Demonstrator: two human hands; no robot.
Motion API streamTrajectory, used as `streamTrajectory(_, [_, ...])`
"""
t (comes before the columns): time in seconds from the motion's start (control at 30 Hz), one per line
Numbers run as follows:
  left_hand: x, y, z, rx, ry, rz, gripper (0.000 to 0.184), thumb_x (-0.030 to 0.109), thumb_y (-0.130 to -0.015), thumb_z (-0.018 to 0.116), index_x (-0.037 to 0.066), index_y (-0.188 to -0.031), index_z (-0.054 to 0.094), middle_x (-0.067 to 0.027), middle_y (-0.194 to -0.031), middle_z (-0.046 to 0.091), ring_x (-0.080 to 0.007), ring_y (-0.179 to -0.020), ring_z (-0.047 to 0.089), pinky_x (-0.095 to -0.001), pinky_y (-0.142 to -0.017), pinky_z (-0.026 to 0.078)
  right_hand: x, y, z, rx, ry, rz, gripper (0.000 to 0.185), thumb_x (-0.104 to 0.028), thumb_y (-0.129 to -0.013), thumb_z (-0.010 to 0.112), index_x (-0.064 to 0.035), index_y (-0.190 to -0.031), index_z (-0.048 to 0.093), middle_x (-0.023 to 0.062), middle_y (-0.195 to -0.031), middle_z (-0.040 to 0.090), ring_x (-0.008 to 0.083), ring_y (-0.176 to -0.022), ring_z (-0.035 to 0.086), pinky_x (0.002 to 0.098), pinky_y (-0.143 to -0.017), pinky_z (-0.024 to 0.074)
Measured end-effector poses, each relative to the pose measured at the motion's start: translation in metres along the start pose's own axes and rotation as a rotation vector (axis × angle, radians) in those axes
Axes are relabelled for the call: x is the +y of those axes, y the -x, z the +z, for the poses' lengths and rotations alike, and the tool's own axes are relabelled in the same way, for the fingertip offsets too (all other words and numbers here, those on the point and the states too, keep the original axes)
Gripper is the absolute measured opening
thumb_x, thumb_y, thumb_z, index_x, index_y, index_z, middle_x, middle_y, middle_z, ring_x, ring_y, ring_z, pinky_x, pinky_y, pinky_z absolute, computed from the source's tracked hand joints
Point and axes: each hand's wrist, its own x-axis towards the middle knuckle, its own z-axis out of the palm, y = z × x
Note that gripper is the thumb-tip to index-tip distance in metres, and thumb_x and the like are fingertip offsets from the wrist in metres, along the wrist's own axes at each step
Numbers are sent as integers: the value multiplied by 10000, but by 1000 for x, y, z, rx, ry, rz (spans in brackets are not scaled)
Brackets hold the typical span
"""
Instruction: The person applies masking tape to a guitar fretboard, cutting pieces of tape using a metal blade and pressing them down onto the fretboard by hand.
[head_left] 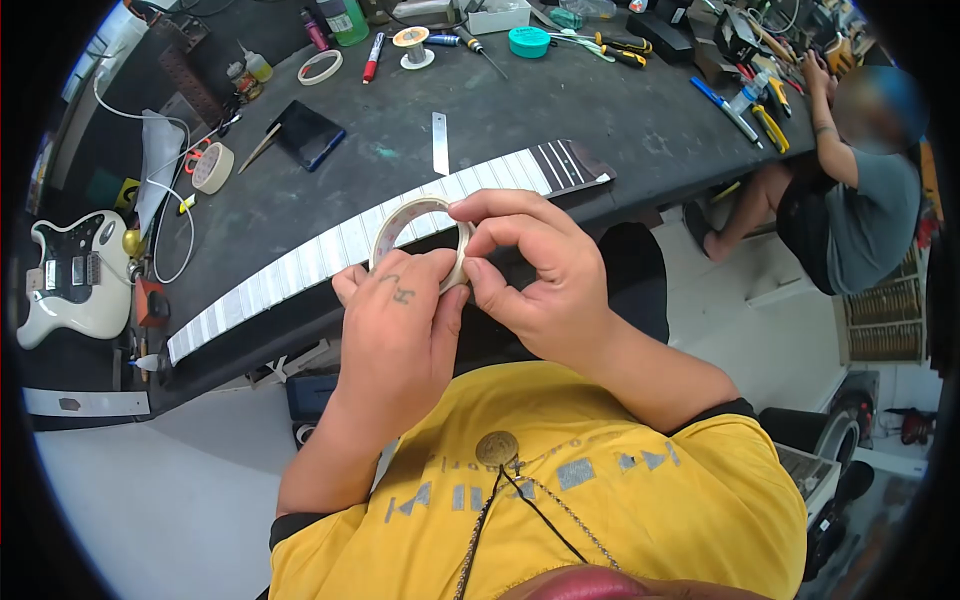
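A roll of masking tape (394, 222) is held up between my two hands, in front of my chest. My left hand (398, 310) is closed on its lower near side, the thumb against the rim. On the right side of the roll, the thumb and index finger of my right hand (545, 270) pinch its edge, the other fingers curled. Behind the roll lies a long guitar neck (290, 265) along the bench's near edge, its fretboard covered with pale tape strips between the frets. The dark end at the right shows a few bare frets.
On the dark bench (370, 110) lie a steel ruler (440, 143), a black tablet-like object (309, 135), another tape roll (212, 168), a solder spool (411, 47) and several tools. A white guitar body (78, 275) is at left. A co-worker (870, 200) sits at right.
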Motion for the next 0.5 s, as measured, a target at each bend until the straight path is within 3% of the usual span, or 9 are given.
streamTrajectory(0.03, [0, 2, 1, 1, 15, -8, 276, 24, -986, 793, 72, -1245, 712, -61, -932, 688, -291, -855, 639, -455, -814, 324, 1, 0, 2, 4, -4, 2, 147, -20, -937, 828, -13, -1060, 748, 162, -1404, 751, 300, -1228, 761, 402, -1052, 600])
streamTrajectory(0.3, [-10, 14, 0, -44, 249, -154, 189, 105, -1083, 743, 64, -1267, 731, -50, -936, 717, -253, -830, 635, -427, -838, 344, 4, -9, -5, -55, -11, 17, 155, -50, -927, 847, -25, -1027, 732, 174, -1477, 738, 256, -1096, 761, 386, -1007, 608])
streamTrajectory(0.5, [-7, 10, -2, -76, 201, -122, 214, 98, -1064, 757, 69, -1275, 737, -59, -964, 719, -270, -864, 638, -441, -839, 334, 1, -15, -14, -113, 41, -14, 127, -18, -895, 825, -16, -971, 723, 176, -1506, 732, 232, -1017, 752, 371, -954, 615])
